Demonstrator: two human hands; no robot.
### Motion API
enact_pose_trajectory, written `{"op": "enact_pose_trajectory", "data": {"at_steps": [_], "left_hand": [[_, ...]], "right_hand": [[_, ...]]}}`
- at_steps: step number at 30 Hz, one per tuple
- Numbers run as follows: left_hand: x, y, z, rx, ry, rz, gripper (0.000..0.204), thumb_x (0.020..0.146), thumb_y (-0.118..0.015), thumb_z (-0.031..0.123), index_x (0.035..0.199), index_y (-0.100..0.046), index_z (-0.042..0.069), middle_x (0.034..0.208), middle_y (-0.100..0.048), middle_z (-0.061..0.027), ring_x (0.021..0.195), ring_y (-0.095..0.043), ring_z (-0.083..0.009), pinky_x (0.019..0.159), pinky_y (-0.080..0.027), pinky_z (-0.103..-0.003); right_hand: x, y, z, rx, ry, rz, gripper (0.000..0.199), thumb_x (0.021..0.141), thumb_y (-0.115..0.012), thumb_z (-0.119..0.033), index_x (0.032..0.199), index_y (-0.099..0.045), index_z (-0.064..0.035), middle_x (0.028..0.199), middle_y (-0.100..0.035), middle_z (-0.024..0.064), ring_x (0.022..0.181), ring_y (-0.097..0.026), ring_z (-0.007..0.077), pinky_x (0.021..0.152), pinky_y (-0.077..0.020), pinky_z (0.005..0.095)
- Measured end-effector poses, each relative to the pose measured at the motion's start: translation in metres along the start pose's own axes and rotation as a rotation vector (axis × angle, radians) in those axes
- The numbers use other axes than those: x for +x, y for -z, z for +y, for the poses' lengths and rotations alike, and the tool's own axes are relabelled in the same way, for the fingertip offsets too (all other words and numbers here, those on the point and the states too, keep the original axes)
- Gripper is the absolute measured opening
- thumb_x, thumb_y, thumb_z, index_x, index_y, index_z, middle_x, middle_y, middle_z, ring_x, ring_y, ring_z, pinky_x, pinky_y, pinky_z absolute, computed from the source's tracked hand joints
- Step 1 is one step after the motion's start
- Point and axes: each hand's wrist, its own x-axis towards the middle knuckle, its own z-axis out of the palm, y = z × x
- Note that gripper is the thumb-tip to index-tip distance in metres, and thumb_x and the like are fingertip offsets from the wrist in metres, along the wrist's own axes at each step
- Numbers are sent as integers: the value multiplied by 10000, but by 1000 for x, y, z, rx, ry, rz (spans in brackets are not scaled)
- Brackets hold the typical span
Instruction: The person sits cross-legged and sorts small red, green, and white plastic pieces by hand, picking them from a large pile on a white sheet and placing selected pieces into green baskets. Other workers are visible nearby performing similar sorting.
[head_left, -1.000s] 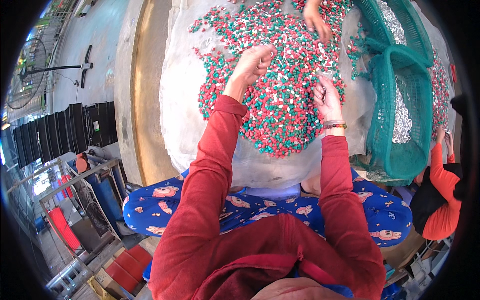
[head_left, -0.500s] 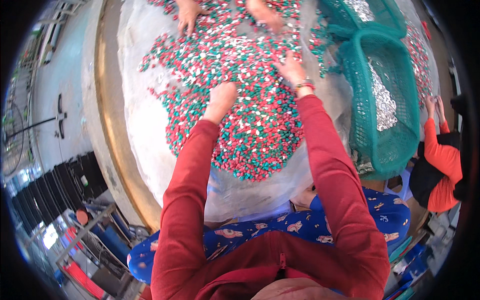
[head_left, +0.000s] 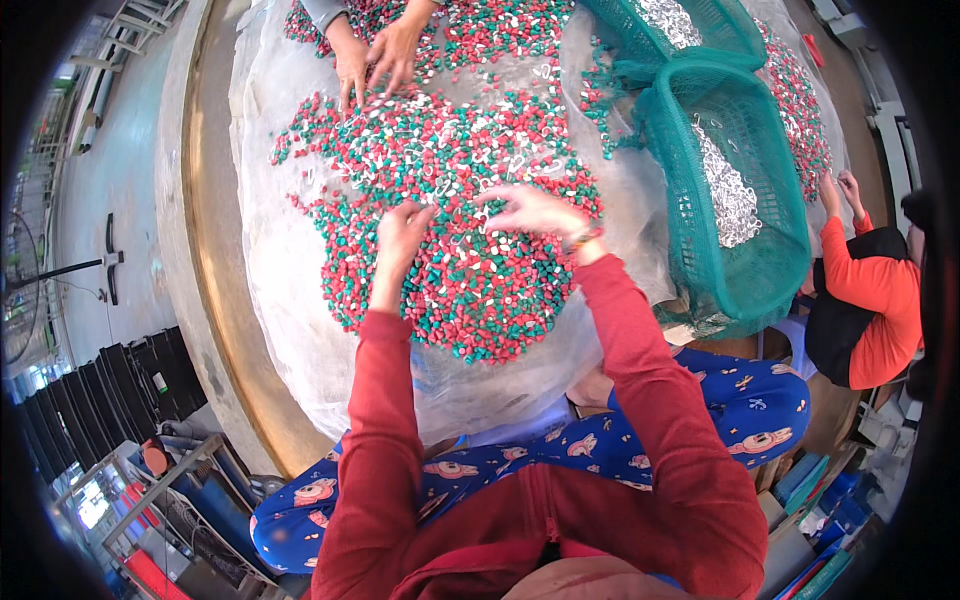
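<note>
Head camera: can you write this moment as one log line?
left hand: at pile, grip unclear; right hand: open, at pile; pile: red, green, white pieces; green basket: holds pale pieces

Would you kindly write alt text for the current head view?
A person's left hand and right hand are over small red, green and white pieces on a pale sheet. Green baskets of silvery bits sit right; another person's hands show at upper left.

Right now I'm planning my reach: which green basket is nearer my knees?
The lower basket, wholly in view; the upper basket is beyond it, cut off above.
</note>
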Motion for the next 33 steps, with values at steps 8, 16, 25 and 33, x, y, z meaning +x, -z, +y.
{"op": "enact_pose_trajectory", "data": {"at_steps": [8, 16, 25, 33], "left_hand": [[-32, 27, 17, -646, 509, -404, 274, 898, -519, 299, 698, -442, 128, 545, -304, 86, 452, -269, -11, 358, -182, -179], [-36, 1, 49, -985, 585, -413, 245, 889, -546, 265, 716, -441, 127, 570, -295, 93, 453, -249, -1, 364, -152, -157], [-35, 21, 67, -1698, 239, -492, 205, 801, -433, 174, 640, -353, 77, 647, -326, -21, 512, -321, -79, 370, -219, -165], [-39, -11, 80, -2195, 111, -761, 244, 767, -487, 148, 601, -328, 64, 692, -362, -58, 547, -411, -123, 348, -354, -182]], "right_hand": [[-13, 112, 84, -433, -534, 1049, 235, 797, -564, -230, 909, -636, -35, 844, -633, 208, 778, -626, 357, 675, -495, 440], [-7, 101, 98, -702, -487, 864, 155, 761, -568, -164, 827, -602, -28, 842, -627, 210, 796, -614, 377, 691, -497, 462], [-26, 109, 75, -418, -537, 840, 305, 697, -616, -280, 872, -615, -30, 850, -630, 213, 839, -598, 390, 712, -475, 446], [-51, 81, 16, 275, -237, 601, 140, 767, -644, -176, 819, -670, -48, 687, -617, -33, 546, -454, 15, 494, -351, 180]]}}
